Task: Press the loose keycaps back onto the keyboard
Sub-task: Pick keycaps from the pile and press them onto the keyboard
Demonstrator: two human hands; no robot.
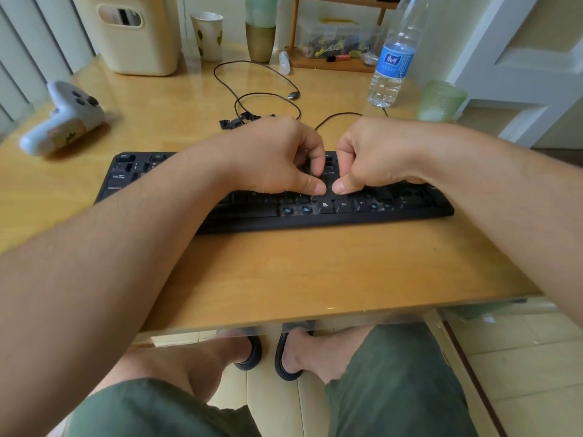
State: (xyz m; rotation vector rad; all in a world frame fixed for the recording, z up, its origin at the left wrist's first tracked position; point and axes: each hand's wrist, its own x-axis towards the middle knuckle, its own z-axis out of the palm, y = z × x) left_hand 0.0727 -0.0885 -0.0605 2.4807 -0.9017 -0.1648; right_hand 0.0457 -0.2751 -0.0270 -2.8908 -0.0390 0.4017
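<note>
While the glossy yellow wooden desk (284, 272) (cable-strewn) bore the black keyboard (315, 216), left hand (274, 159) and right hand (372, 156) pinched a black keycap (328, 181).

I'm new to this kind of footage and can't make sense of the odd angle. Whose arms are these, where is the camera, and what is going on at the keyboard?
There is no machine here. A person wears a wide-angle camera on the head, so you look down along their own bare arms, with their knees and sandals below the table edge.

On the wooden table lies a black keyboard with several keys missing; bare blue-tipped switches show in the bottom row. The left hand and right hand meet over its middle, fingers curled, both thumbs on a wide keycap, apparently seating it.

Behind the hands lie a small pile of loose keycaps, a cable, a water bottle, a green glass and a white controller.
</note>
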